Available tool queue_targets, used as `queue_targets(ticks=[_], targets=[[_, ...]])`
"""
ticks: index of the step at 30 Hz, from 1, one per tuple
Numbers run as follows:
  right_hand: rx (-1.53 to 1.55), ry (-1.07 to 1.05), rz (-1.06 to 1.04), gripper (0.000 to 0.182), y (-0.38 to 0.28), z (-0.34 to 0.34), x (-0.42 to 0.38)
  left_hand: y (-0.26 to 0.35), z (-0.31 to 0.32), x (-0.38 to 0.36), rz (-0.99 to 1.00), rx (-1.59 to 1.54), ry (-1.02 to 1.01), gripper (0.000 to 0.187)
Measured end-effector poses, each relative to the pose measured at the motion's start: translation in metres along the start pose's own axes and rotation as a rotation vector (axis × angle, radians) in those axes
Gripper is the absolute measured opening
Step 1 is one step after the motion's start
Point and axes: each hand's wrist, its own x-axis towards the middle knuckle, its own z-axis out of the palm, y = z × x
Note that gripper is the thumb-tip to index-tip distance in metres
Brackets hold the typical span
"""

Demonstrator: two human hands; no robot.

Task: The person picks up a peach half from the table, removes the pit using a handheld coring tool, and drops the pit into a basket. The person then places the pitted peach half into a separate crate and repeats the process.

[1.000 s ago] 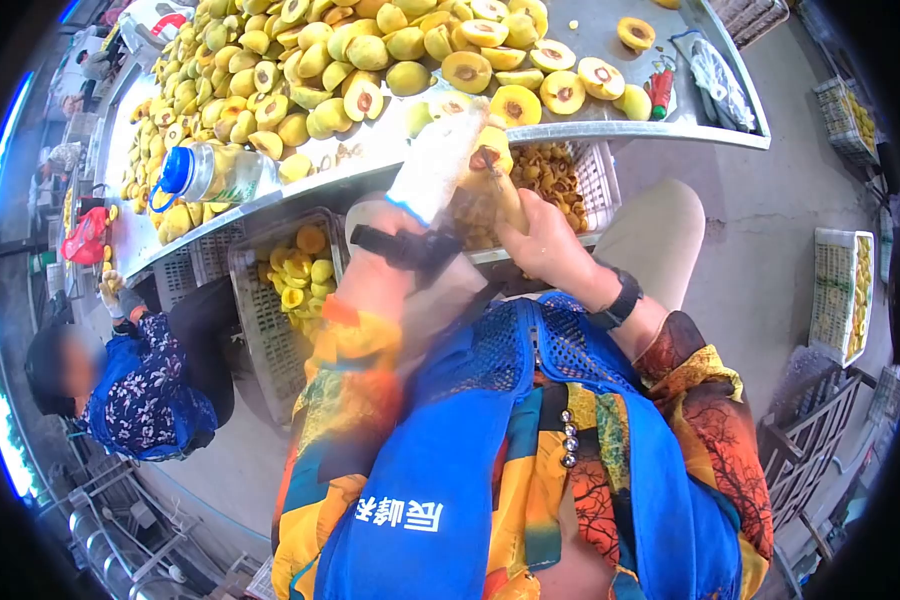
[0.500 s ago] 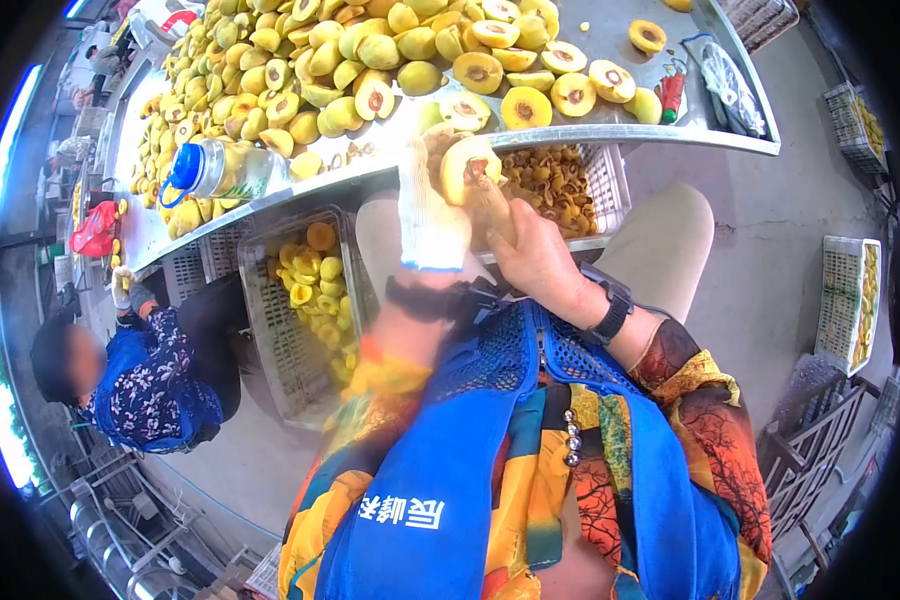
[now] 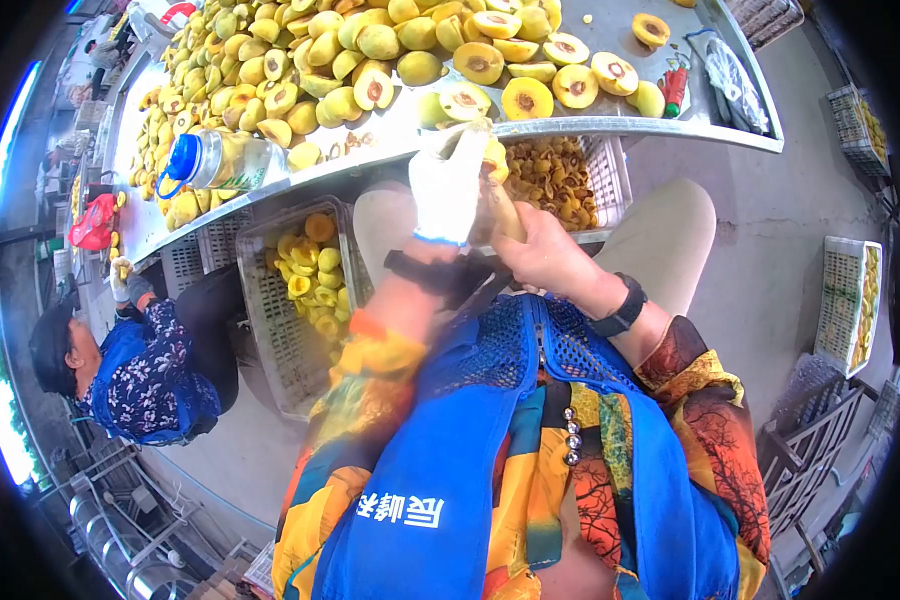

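My left hand (image 3: 442,190), in a white glove, is closed around a yellow peach half (image 3: 494,158) just below the table's front edge. Most of that half is hidden by the glove. Wrapped round the light wooden handle of a pitting tool (image 3: 508,213) is my bare right hand (image 3: 550,250). The tool's tip meets the peach half, and its working end is hidden. On the table just beyond my hands lie cut peach halves (image 3: 527,99), some with the red-brown pit cavity facing up. A crate of brown pits and scraps (image 3: 545,185) stands under my hands.
A heap of peach halves (image 3: 270,60) covers much of the metal table (image 3: 670,128). On it are a blue-capped plastic jug (image 3: 225,162), a red-handled tool (image 3: 675,88) and a plastic bag (image 3: 735,85). A crate of peach halves (image 3: 270,350) stands left, near a seated co-worker (image 3: 150,385).
The peach half has turned in my left hand, so its cut face no longer shows toward me. My gloved hand has rolled over it, and my right hand has shifted slightly down and right.
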Motion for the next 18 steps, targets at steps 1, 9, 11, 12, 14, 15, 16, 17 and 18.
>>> queue_targets(ticks=[1,9,11,12,14,15,16,17,18], targets=[[-0.014,-0.006,-0.023,0.021,0.003,-0.001,0.001,0.004,0.003,-0.002,-0.038,-0.060,-0.004,0.025],[0.419,-0.289,0.245,0.010,-0.015,-0.015,-0.005,0.010,0.005,-0.005,-0.037,-0.048,-0.017,0.018],[0.607,-0.389,0.315,0.009,-0.014,-0.019,-0.005,0.019,0.012,-0.009,0.066,0.173,0.025,0.020],[0.644,-0.400,0.321,0.009,-0.013,-0.019,-0.005,0.018,0.012,-0.008,0.024,0.079,0.020,0.021],[0.652,-0.385,0.302,0.009,-0.012,-0.018,-0.002,0.014,0.007,-0.005,-0.060,-0.106,0.007,0.023],[0.624,-0.360,0.281,0.010,-0.010,-0.015,-0.002,0.011,0.006,-0.005,-0.134,-0.212,0.008,0.024],[0.591,-0.336,0.259,0.012,-0.008,-0.012,-0.001,0.007,0.006,-0.006,-0.205,-0.320,0.008,0.024],[0.532,-0.291,0.208,0.011,-0.006,-0.010,0.000,0.005,0.006,-0.004,-0.272,-0.429,0.006,0.025],[0.473,-0.245,0.158,0.011,-0.004,-0.006,0.000,0.000,0.004,-0.002,-0.282,-0.428,0.000,0.026]])
